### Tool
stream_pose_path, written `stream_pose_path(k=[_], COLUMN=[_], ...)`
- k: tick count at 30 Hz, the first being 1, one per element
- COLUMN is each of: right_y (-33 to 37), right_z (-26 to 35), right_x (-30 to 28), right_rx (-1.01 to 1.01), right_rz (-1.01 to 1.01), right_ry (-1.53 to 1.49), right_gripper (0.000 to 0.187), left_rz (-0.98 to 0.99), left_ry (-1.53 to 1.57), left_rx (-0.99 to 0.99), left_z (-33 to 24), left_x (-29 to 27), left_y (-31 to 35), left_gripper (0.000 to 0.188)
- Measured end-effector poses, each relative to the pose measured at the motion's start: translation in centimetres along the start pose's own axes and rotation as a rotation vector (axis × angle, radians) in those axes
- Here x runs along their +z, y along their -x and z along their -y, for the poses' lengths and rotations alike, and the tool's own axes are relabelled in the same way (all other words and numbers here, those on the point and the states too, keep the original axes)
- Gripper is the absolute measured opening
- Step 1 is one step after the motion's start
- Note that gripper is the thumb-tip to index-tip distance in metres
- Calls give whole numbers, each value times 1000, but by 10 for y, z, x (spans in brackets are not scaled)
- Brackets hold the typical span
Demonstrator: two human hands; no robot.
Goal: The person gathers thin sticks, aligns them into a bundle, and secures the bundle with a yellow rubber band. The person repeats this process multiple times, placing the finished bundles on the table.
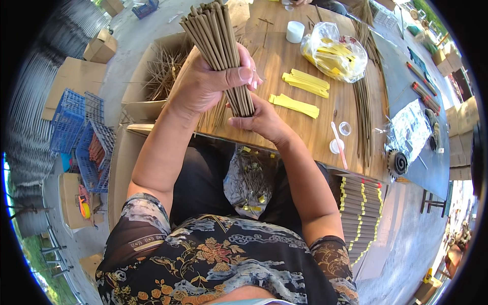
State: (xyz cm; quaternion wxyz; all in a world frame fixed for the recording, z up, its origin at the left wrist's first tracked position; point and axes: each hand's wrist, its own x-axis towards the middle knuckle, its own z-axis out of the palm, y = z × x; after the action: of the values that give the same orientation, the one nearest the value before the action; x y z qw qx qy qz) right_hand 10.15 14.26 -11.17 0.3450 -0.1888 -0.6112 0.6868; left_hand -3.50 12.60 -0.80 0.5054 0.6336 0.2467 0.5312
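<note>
My left hand [206, 86] is wrapped round a thick bundle of brown incense sticks [216, 38], its thumb laid across the front. The sticks stand nearly upright, tilted to the left at the top, over the near edge of the wooden table [284, 129]. At the bundle's lower end my right hand [265, 122] grips it, with the thumb near the stick ends and the other fingers partly hidden behind. Yellow paper strips lie to the right in two stacks, a farther stack [306, 83] and a nearer stack [295, 105].
A clear plastic bag [334, 53] of yellow strips and a white round tub [295, 32] stand farther back. Loose sticks [363, 117] lie along the table's right side. Left of the table is a carton [165, 71] of sticks. Banded bundles [361, 208] lie at lower right.
</note>
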Motion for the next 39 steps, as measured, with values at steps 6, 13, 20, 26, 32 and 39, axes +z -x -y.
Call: stream_pose_path(k=[6, 13, 20, 26, 32, 39], right_y=[-1, 36, 61, 73, 71, 72], right_z=[-3, 22, 23, 10, 1, 3], right_x=[2, 18, 34, 36, 42, 50], right_rx=[40, 483, 513, 558, 513, 538], right_rz=[25, 247, 123, 48, 114, 146], right_ry=[38, -395, -372, -444, -751, -862], right_gripper=[21, 14, 26, 25, 29, 29], left_rz=[-184, -248, -588, -446, -273, -324], left_ry=[24, 460, 573, 728, 931, 951], left_rx=[70, -128, -203, -182, -174, -161], left_z=[-20, -7, 51, 65, 69, 78], left_x=[7, -32, -19, -19, -29, -29], left_y=[-7, 3, 31, 50, 61, 65], left_gripper=[12, 24, 15, 25, 52, 40])
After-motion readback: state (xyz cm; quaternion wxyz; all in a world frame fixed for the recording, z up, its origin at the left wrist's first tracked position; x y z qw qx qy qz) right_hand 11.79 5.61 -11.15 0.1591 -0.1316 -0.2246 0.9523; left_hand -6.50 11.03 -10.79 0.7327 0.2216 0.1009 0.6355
